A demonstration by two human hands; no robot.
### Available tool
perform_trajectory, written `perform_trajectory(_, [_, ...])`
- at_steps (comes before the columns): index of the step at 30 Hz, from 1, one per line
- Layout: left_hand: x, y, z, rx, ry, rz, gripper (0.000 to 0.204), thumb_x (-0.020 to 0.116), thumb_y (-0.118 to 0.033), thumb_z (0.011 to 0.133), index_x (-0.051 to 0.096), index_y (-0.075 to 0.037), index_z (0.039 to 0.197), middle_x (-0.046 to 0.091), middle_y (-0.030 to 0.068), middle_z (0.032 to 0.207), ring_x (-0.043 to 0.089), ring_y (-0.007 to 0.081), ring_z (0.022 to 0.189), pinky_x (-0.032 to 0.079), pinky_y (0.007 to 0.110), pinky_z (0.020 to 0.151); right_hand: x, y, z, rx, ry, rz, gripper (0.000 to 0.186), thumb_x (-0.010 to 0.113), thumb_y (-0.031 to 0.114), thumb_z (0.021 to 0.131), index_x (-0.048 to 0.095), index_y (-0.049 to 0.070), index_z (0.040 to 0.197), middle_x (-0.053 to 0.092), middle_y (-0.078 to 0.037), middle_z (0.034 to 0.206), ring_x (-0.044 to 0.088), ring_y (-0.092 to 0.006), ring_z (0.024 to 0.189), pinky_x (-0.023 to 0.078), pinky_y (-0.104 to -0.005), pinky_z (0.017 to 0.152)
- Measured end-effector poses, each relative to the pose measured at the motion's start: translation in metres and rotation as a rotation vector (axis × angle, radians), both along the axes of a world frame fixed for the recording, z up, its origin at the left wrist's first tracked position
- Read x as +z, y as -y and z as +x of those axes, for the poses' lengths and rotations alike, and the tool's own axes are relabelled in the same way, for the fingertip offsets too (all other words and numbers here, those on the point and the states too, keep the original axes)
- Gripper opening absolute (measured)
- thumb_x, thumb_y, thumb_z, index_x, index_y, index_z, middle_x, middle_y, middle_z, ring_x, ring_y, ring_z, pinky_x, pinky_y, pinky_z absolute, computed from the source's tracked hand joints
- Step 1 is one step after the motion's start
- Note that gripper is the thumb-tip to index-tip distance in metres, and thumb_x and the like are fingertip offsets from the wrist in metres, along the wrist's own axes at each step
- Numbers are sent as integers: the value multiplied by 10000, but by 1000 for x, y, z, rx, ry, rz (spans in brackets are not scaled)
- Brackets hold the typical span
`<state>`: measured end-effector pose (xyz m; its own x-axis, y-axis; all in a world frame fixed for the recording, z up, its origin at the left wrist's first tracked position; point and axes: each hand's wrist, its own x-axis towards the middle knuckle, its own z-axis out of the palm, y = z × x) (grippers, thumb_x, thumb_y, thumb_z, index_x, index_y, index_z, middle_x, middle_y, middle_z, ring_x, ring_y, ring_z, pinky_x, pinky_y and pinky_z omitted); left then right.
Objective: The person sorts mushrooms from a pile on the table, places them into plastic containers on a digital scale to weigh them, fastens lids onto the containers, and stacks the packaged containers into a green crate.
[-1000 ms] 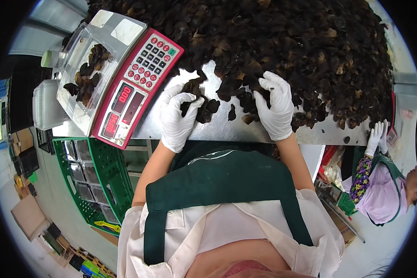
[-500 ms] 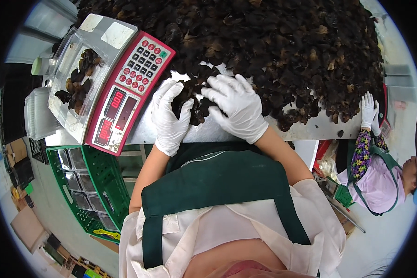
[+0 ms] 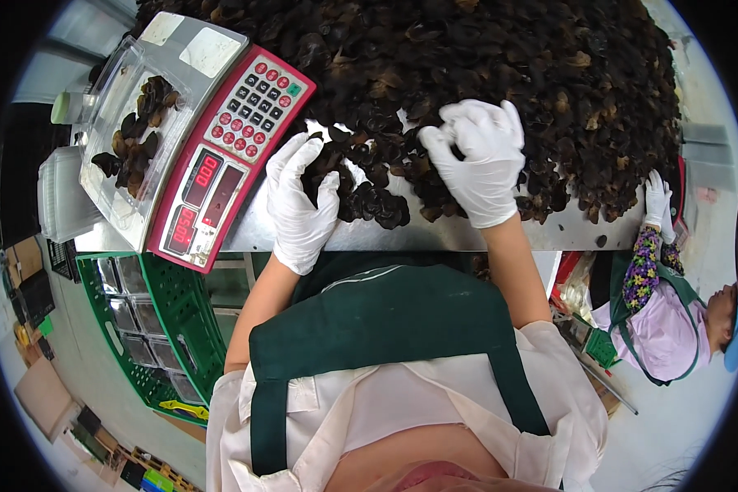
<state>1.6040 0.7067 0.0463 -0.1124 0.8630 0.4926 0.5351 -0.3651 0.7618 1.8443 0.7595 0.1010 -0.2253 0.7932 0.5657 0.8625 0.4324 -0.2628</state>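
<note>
Dark brown, leaf-like pieces that look like dried wood ear mushrooms (image 3: 484,61) form a wide heap on the metal table (image 3: 258,234). My left hand (image 3: 300,209), in a white glove, is curved with thumb and fingers around some dark pieces near the heap's front edge. A small loose bunch of wood ear mushrooms (image 3: 375,203) lies just right of it. Over the near side of the heap is my right hand (image 3: 485,164), gloved too, its fingers bent in and thumb close to them. What its fingertips hold, if anything, is hidden.
At the left stands a red-and-grey scale (image 3: 213,168), with a clear tray (image 3: 111,152) of wood ear mushrooms on it. Clear plastic lids (image 3: 60,197) are stacked beside it. Below sits a green crate (image 3: 184,307) of clear boxes. A co-worker's gloved hand (image 3: 656,197) rests at the right.
My right hand has moved right and slightly away from me, off the loose bunch and onto the heap, its fingers bending in. My left hand has stayed nearly in place.
</note>
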Motion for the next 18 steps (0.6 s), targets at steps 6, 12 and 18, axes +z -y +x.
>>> perform_trajectory(6, [-1, 0, -1, -23, -1, 16, 506, 695, 61, 765, 617, -31, 1257, 608, 206, 1311, 620, 336, 1172, 516, 392, 1004, -9, 4, -28, 225, 166, -353, 386, 786, 296, 834, 701, 239, 1206, 596, -2, 1419, 518, -231, 1357, 329, -520, 1193])
perform_trajectory(12, [0, 8, -9, -74, 58, -84, 665, 644, 122, 781, 497, 17, 1421, 529, 169, 1398, 517, 281, 1335, 371, 378, 1165, -9, 6, 2, 113, 62, -377, 443, 847, 344, 776, 705, 221, 1177, 616, 0, 1385, 551, -221, 1311, 361, -477, 1186])
perform_trajectory(18, [-4, 9, -14, -77, 149, -78, 758, 603, 136, 813, 394, 10, 1531, 481, 178, 1471, 487, 286, 1393, 382, 385, 1172, -10, 15, 12, 110, 96, -382, 483, 871, 245, 755, 658, 172, 1182, 612, -1, 1386, 560, -225, 1302, 356, -480, 1194])
